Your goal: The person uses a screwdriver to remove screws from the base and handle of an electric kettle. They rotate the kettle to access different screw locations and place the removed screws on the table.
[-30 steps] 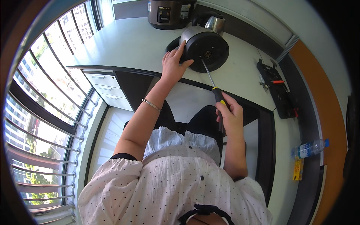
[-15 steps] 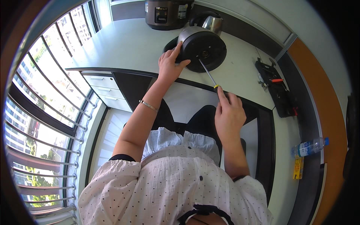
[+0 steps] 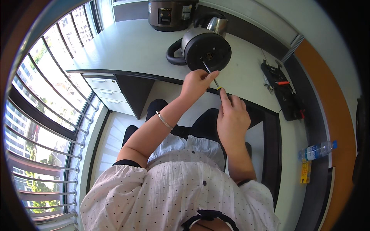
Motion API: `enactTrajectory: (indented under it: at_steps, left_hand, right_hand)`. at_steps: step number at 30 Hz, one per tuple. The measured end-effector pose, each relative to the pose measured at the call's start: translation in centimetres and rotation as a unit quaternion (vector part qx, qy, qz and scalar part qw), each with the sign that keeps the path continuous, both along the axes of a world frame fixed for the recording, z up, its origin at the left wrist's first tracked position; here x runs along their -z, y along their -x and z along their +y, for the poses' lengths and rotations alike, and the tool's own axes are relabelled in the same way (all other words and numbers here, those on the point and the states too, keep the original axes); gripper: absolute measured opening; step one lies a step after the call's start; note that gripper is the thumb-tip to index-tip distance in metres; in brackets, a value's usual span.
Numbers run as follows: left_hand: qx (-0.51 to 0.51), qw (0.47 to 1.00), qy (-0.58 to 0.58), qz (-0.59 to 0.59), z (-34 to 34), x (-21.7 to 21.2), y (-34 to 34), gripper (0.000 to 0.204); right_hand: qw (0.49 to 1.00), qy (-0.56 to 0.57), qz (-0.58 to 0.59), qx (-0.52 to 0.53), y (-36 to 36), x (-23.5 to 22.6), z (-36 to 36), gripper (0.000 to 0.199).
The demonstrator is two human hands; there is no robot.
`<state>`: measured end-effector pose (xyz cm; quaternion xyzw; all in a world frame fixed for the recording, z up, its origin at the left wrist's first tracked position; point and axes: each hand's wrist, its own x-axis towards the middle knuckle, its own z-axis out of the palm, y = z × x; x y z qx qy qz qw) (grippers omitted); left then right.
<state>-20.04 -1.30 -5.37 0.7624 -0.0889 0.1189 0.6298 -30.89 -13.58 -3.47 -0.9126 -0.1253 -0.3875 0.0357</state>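
A silver electric kettle (image 3: 189, 37) lies on its side on the table, its round black base (image 3: 217, 50) turned toward me and its black handle on the left. My right hand (image 3: 234, 119) is closed around the handle of a screwdriver (image 3: 217, 82), index finger stretched along it. The tip of its thin metal shaft meets the base, left of the round centre socket. My left hand (image 3: 194, 85) is at the shaft, thumb and curled fingers closed about it just below the base. Part of the shaft is hidden by the thumb.
Behind the kettle stand a dark rice cooker (image 3: 169, 15) and another silver kettle (image 3: 217, 25) with a black handle. To the right lie a black tool case (image 3: 283, 90) with a red-handled tool, a water bottle (image 3: 318, 151) and a yellow box (image 3: 305, 172). White drawers (image 3: 104, 92) are under the table's left side.
My left hand has let go of the kettle's side and moved down and right to the screwdriver shaft. The kettle's black handle now shows fully. My right hand has shifted slightly left.
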Motion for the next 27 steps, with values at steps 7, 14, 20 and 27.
enactTrajectory:
  at_steps: [7,14,20,27]
  left_hand:
    - [0.142,0.942,0.244,0.182,-0.3,-0.8,-1.2,0.036]
    - [0.157,0.921,0.290,0.206,-0.2,-0.8,-1.4,0.033]
    - [0.147,0.911,0.320,0.213,0.3,-0.8,-1.7,0.032]
    - [0.172,0.896,0.346,0.221,1.4,-0.5,-1.9,0.032]
  right_hand:
    - [1.000,0.001,0.027,-0.002,0.4,-0.5,0.3,0.049]
    - [0.990,-0.112,0.019,-0.086,1.1,-0.3,-0.3,0.046]
    - [0.978,-0.179,0.044,-0.095,1.7,0.4,-1.2,0.051]
    - [0.789,-0.516,0.238,-0.235,2.0,1.0,0.0,0.056]
